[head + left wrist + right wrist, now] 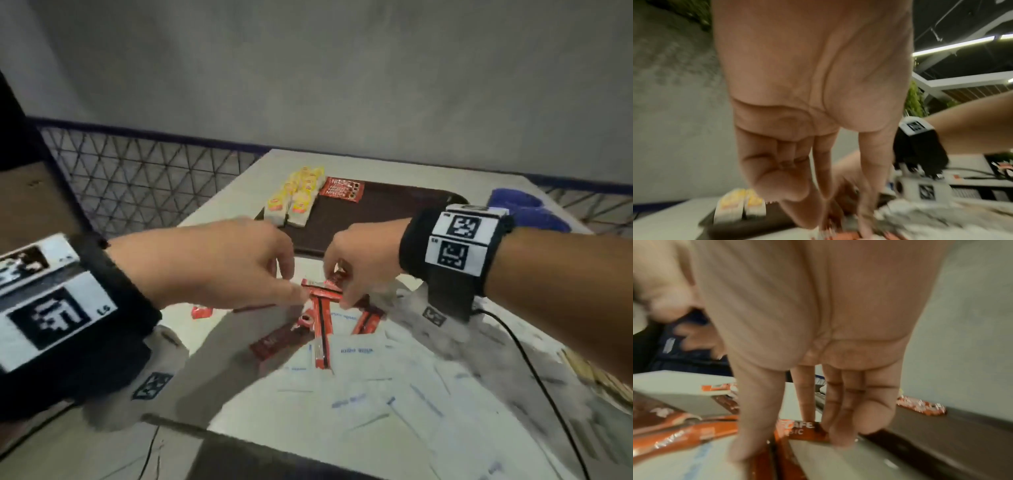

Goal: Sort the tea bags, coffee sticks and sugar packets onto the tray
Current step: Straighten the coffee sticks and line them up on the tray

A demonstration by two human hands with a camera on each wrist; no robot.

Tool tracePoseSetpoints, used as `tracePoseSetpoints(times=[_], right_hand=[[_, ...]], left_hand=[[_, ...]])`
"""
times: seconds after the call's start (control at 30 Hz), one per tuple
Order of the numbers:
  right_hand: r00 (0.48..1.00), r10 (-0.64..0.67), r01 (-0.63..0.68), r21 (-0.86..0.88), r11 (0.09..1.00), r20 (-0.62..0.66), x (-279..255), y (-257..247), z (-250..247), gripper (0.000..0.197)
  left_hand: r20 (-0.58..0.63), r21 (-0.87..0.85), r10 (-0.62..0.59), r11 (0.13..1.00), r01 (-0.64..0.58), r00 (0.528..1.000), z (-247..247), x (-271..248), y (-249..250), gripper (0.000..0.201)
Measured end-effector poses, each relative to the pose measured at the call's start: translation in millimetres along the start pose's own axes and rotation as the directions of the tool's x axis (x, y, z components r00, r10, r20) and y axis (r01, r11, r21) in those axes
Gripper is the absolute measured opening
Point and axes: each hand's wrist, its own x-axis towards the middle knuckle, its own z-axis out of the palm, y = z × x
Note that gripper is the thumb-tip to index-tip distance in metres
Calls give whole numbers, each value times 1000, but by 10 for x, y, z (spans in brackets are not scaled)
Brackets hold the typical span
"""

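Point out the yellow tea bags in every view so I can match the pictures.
Head: the yellow tea bags stand in rows on the far left end of the dark tray, beyond both hands.
Left wrist: tea bags low and left of centre, blurred, behind the fingers.
Right wrist: not clearly in view; only a yellowish speck beside the little finger.
Shared landmark: the dark tray, which also shows in the left wrist and right wrist views.

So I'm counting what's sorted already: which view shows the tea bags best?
The head view: the tea bags sit in rows on the tray, unobstructed. The left wrist view shows a blurred few behind the fingers; the right wrist view shows none clearly.
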Motion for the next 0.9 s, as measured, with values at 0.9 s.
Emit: tracePoseSetpoints(times=[0.9], right_hand=[[986,142,-167,455,875,90,-545,-28,197,30]], left_hand=[[147,-226,-252,933,281,956,532,314,145,61]])
